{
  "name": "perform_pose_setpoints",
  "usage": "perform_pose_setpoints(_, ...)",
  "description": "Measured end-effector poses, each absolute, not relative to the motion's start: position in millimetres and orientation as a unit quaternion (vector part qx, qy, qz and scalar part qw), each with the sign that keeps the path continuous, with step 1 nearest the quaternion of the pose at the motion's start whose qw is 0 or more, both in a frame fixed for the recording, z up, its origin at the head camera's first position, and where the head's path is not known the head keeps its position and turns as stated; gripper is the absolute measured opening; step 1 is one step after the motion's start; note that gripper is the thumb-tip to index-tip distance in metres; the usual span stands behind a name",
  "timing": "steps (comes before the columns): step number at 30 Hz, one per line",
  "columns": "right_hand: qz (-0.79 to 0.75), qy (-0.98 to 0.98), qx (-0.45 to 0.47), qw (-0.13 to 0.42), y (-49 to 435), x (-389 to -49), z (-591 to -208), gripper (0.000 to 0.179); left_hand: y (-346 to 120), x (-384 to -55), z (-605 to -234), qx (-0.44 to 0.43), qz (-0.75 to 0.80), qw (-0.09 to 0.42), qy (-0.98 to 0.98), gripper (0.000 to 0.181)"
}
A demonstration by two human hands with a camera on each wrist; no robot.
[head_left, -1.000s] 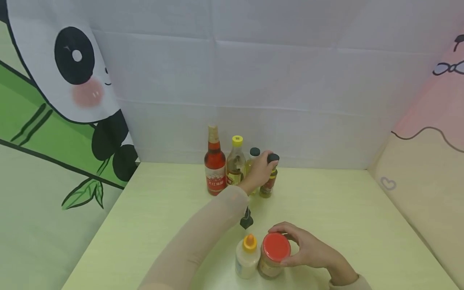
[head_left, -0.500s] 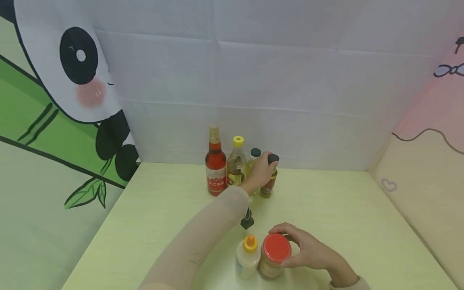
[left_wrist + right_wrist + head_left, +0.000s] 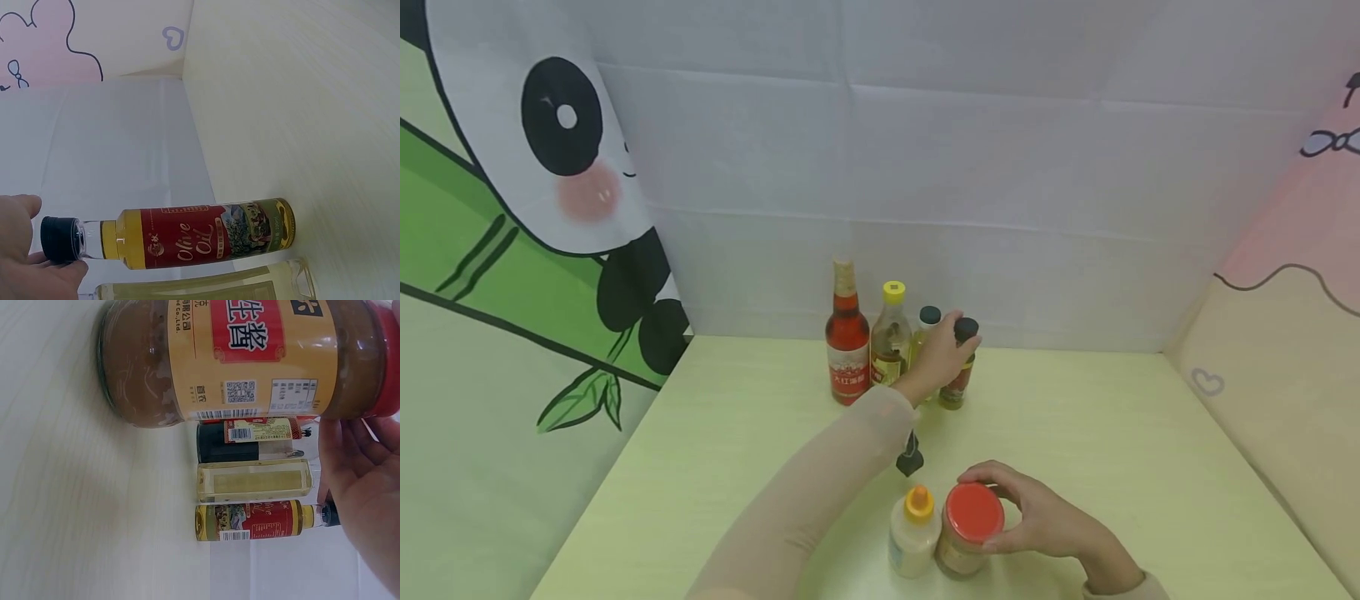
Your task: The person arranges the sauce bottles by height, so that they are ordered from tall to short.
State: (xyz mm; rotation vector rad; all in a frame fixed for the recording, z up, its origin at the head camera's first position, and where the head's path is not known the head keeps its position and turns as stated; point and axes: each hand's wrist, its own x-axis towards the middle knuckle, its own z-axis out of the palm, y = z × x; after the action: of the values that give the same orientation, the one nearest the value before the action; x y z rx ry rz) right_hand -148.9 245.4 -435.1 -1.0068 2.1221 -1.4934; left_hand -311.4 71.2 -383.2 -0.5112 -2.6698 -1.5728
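Note:
In the head view my left hand (image 3: 936, 362) reaches to the back, its thumb and fingers spread about the black cap of an olive oil bottle (image 3: 957, 387). The left wrist view shows this bottle (image 3: 187, 237) upright on the table, a gap between the upper finger and the cap; a lower finger lies close against the cap. With thumb and fingers my right hand (image 3: 1045, 517) holds a peanut butter jar (image 3: 973, 512) near its red lid. The jar (image 3: 250, 356) stands next to a squeeze bottle (image 3: 915, 537) with an orange nozzle.
Left of the olive oil stand a red vinegar bottle (image 3: 847, 350), a yellow-capped bottle (image 3: 891, 337) and a dark-capped oil bottle (image 3: 929, 317). A small black object (image 3: 910, 458), partly hidden by my left sleeve, lies mid-table. Cloth walls (image 3: 1000, 208) bound the table.
My left thumb and fingers have loosened from the olive oil bottle's cap and spread slightly apart. My right hand and the jar stay put.

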Motion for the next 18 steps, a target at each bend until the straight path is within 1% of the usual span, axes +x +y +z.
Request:
perform_pose_setpoints(9,-0.525,0.746,-0.379,0.158,246,-151,-438,0.058,67,-306,-383,-0.198,-0.471,0.029,-0.859,0.062)
perform_pose_setpoints(15,-0.522,0.752,-0.368,0.162,247,-152,-439,0.057,60,-299,-386,-0.231,-0.469,0.048,-0.851,0.062)
perform_pose_setpoints(18,-0.521,0.754,-0.363,0.167,248,-152,-439,0.057,55,-296,-389,-0.234,-0.479,0.048,-0.845,0.062)
